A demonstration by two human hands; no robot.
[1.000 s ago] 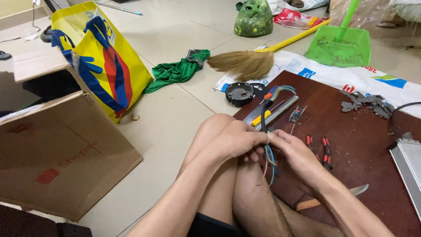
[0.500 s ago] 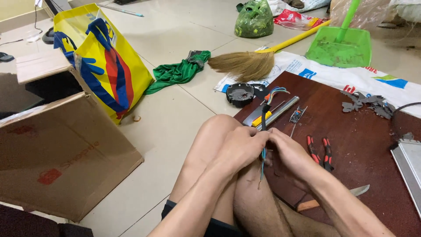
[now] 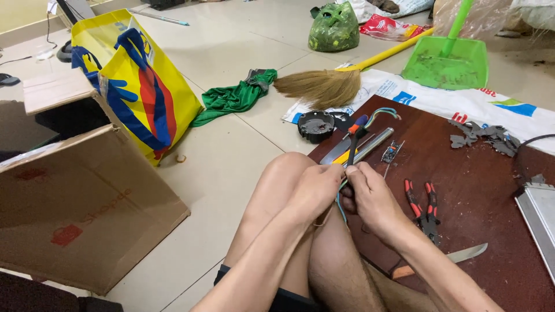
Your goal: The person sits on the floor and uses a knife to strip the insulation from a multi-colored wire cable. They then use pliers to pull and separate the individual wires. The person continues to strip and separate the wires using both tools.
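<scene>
pale floor tiles fill most of the head view, and a dark brown board lies on them at the right, partly over a white printed sheet. i see my left hand and my right hand meeting just above my raised knee, both curled shut around a thin bundle of blue and green wires pinched between the fingers; a short length hangs down between the hands. just beyond the hands a screwdriver with a blue and orange handle lies on the board, beside a grey metal bar. red-handled pliers lie on the board right of my right hand, and a knife sits nearer me. farther off are a straw broom, a green dustpan, a green cloth, a yellow bag and a cardboard box.
</scene>
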